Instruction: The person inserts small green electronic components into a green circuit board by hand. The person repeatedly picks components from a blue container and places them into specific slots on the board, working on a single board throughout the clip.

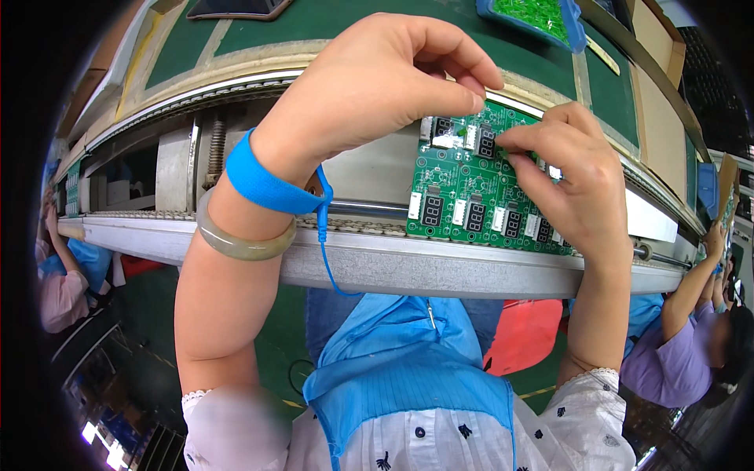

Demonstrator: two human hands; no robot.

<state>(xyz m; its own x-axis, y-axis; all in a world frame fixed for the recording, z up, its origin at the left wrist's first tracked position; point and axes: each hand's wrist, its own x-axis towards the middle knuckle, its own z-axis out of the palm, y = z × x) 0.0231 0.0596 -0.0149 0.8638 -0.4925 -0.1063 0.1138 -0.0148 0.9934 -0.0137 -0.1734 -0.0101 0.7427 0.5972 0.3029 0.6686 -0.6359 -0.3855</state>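
A green circuit board panel (pixel 463 192) with several small black digit displays and white connectors lies across the conveyor rails. My left hand (pixel 377 82) hovers over its upper left corner, fingertips pinched together on something too small to make out. My right hand (pixel 573 177) rests on the panel's right side, with thumb and forefinger pressed on a component near the top edge. A blue wrist strap (pixel 267 184) with a coiled cord and a pale green bangle (pixel 236 243) sit on my left wrist.
The metal front rail (pixel 440 267) of the conveyor runs across the view. A blue tray of small green parts (pixel 534 17) stands on the green bench behind. Other people sit at the line, one at far left (pixel 63 275), another at right (pixel 683 337).
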